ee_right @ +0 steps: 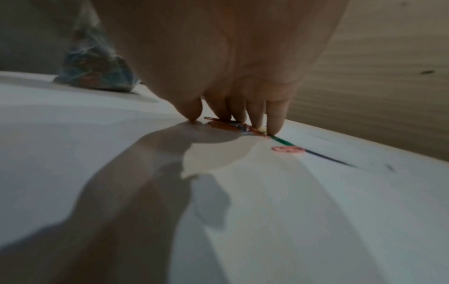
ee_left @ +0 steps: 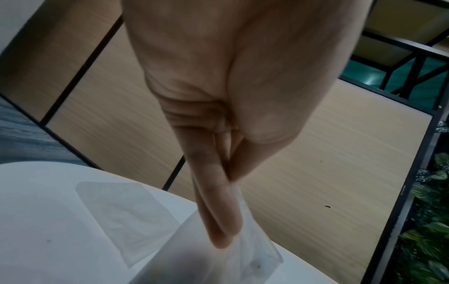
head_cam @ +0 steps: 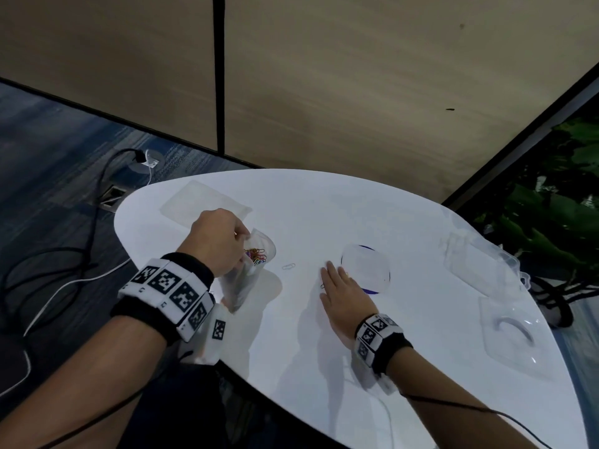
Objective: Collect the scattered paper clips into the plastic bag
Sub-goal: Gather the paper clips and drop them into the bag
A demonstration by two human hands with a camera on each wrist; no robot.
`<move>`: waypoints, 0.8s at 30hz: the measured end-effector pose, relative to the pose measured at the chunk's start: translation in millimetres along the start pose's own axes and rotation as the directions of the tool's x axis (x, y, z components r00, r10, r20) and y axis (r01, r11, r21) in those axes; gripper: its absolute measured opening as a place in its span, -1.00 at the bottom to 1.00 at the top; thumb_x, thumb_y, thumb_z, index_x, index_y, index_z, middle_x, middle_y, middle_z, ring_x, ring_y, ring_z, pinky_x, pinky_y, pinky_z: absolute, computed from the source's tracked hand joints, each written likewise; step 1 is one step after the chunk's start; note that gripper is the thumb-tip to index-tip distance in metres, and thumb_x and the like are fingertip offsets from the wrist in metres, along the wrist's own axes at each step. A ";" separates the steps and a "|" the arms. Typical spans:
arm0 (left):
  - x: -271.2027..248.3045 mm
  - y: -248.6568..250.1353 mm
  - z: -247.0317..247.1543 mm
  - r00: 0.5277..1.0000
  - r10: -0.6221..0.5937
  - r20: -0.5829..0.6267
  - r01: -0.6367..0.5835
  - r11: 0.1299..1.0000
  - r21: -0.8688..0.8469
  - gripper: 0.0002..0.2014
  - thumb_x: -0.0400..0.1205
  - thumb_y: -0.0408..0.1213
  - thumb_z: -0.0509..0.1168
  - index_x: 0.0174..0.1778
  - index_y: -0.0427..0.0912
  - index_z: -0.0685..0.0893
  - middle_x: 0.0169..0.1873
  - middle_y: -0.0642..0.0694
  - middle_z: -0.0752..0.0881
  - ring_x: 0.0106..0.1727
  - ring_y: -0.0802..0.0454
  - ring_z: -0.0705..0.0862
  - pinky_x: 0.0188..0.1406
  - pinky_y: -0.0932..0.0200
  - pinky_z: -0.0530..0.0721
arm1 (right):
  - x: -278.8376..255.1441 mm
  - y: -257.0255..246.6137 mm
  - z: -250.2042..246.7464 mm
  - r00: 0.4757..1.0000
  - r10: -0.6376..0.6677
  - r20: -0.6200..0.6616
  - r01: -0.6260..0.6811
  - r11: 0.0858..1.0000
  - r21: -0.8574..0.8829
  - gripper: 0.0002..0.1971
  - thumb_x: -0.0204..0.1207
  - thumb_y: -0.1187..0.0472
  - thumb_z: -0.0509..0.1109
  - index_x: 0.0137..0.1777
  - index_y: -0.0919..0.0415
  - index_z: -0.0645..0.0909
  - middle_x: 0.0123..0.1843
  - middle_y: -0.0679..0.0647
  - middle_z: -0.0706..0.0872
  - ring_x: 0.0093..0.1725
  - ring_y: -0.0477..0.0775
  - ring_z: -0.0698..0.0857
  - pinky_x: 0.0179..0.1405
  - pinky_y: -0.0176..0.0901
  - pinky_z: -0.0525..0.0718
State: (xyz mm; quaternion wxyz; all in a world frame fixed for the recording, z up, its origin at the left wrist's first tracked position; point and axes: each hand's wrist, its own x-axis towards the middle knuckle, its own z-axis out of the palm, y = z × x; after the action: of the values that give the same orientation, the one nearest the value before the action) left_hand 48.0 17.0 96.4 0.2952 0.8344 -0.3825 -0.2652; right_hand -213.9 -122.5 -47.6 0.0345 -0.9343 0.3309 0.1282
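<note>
Paper clips (head_cam: 255,255) of many colours sit bunched inside a clear plastic bag (head_cam: 251,264), which stands on the white table (head_cam: 324,335) near its left edge. The left hand (head_cam: 215,241) holds the bag by its top edge, thumb and fingers (ee_left: 218,211) pinched on the plastic so that the mouth faces up; the left wrist view shows the film drawn tight under the fingertips. The right hand (head_cam: 343,296) lies flat near the middle of the table, fingers straight and close together, their tips pressing a small cluster of loose clips (ee_right: 233,125) against the surface. One pink clip (ee_right: 287,149) lies just beside those fingertips, apart from them. A single pale clip (head_cam: 288,266) rests on the table between the bag and the right hand. Just beyond the right fingertips is a clear round lid (head_cam: 365,269) with a dark blue rim showing under it. A flat empty clear bag (head_cam: 204,205) lies toward the far left edge, and clear plastic trays (head_cam: 509,332) sit along the right edge.
</note>
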 end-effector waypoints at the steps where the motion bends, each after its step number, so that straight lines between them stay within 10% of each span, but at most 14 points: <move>1: 0.2 0.8 0.8 1.000 0.003 0.000 -0.003 1.000 0.003 -0.78 0.66 -0.40 0.29 0.01 -0.20 0.86 -0.11 -0.22 0.86 -0.04 -0.21 0.84 0.10 -0.11 0.82 | -5.4 5.4 1.4 0.999 -0.027 0.025 0.028 0.999 -0.043 -0.33 0.64 0.02 -0.35 0.71 0.32 -0.03 0.75 0.24 0.02 0.70 0.29 0.14 0.62 0.10 0.31; 8: -2.2 11.1 2.9 1.000 0.014 -0.022 -0.012 0.997 0.071 -0.77 0.68 -0.39 0.26 0.02 -0.15 0.85 -0.04 -0.19 0.85 0.05 -0.16 0.81 0.21 -0.05 0.77 | -18.2 -2.0 -30.8 0.985 -0.128 -0.112 0.124 0.991 -0.045 -0.51 0.63 0.05 -0.01 0.39 0.25 0.55 0.48 0.22 0.55 0.43 0.35 0.53 0.34 0.19 0.56; 14: 2.3 9.7 3.9 1.000 -0.026 0.001 0.026 1.000 0.002 -0.79 0.66 -0.43 0.29 0.01 -0.23 0.85 -0.14 -0.24 0.85 -0.15 -0.19 0.86 0.03 -0.07 0.84 | 29.1 -65.8 -39.7 0.962 -0.268 0.051 0.269 0.963 -0.010 -0.41 0.72 0.03 0.05 0.71 0.15 0.04 0.76 0.14 0.03 0.71 0.26 0.11 0.61 0.27 0.20; 19: 3.4 15.1 5.9 1.000 0.002 0.003 -0.003 0.998 0.059 -0.79 0.65 -0.44 0.30 0.03 -0.22 0.85 -0.03 -0.19 0.85 -0.03 -0.18 0.84 0.15 -0.04 0.80 | 13.2 -47.2 -15.6 0.980 -0.186 0.067 0.194 0.970 -0.145 -0.36 0.72 -0.04 -0.06 0.72 0.22 -0.07 0.77 0.13 -0.07 0.73 0.20 0.01 0.66 0.29 -0.12; 24: 1.4 19.8 7.9 1.000 0.007 -0.030 -0.004 0.995 0.099 -0.82 0.62 -0.42 0.35 0.01 -0.17 0.85 0.05 -0.16 0.83 0.12 -0.12 0.77 0.12 0.17 0.68 | -26.0 4.1 -4.9 0.997 -0.066 0.025 0.069 0.986 -0.154 -0.34 0.65 -0.10 -0.14 0.70 0.20 0.09 0.74 0.14 0.11 0.68 0.26 0.20 0.63 0.34 0.05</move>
State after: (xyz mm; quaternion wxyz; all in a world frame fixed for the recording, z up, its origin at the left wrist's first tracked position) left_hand 34.0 3.0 104.4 0.2601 0.8507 -0.3931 -0.2326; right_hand -234.8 -110.6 -36.0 -0.0307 -0.9436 0.2876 0.1614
